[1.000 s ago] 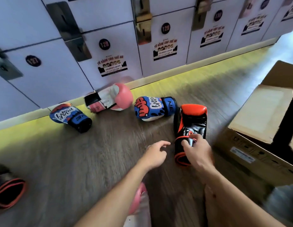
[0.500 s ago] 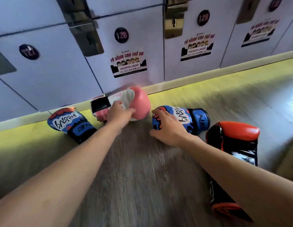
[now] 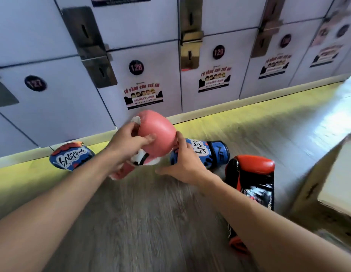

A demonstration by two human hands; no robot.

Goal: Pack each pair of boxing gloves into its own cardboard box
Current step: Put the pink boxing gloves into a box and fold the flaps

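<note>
White numbered lockers (image 3: 53,118) with stickers (image 3: 143,96) above grey wood floor (image 3: 147,222)

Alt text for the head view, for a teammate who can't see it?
The left hand grips a pink boxing glove near the lockers; the right hand rests on a blue glove on the floor. A second blue glove lies to the left, a black and orange glove to the right, beside a cardboard box.

Matt scuffed pink glove (image 3: 159,130); glossy black-orange glove (image 3: 253,179); wood-grain floor (image 3: 141,222); cardboard box (image 3: 337,183).
</note>
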